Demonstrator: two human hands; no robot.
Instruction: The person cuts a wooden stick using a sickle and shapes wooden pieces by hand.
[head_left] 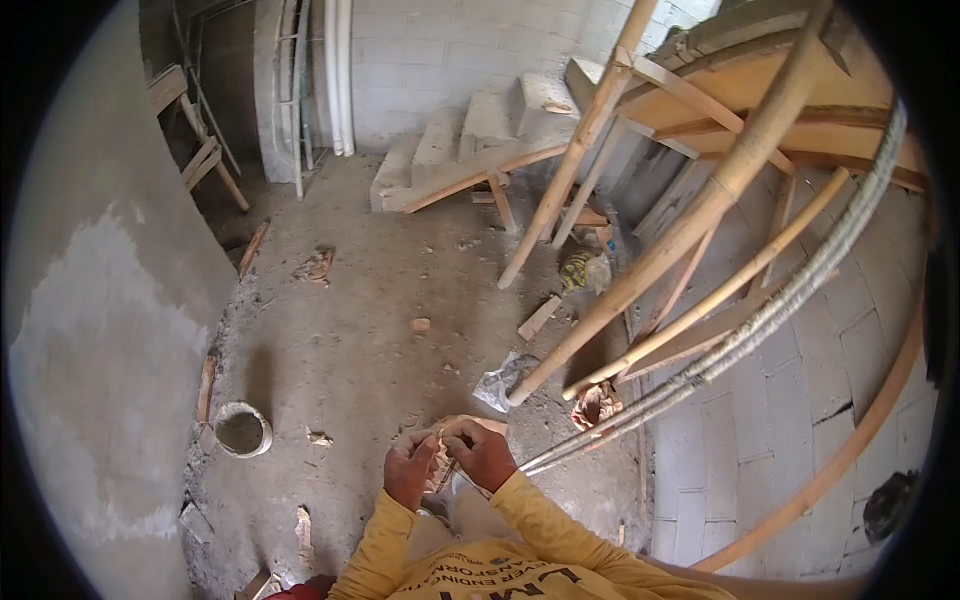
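Observation:
In front of my body, low in the head view, my left hand [410, 472] and my right hand [482, 454] are close together. Both have their fingers closed on crumpled brown paper [438, 470], which shows between them and looks like part of a paper bag. Its lower part hangs above my legs. A flat, pale brown piece [490, 424] is visible just beyond my right hand; whether it belongs to the same paper I cannot tell. The fingertips are partly hidden by the backs of the hands.
A bucket [243, 430] stands by the plastered wall [100, 370] on the left. Bamboo poles [690, 220] lean at right beside a bent, rope-like bundle [790, 300]. Clear plastic [497, 384] and wood scraps [540, 316] lie on the floor. Concrete stairs [440, 150] rise behind.

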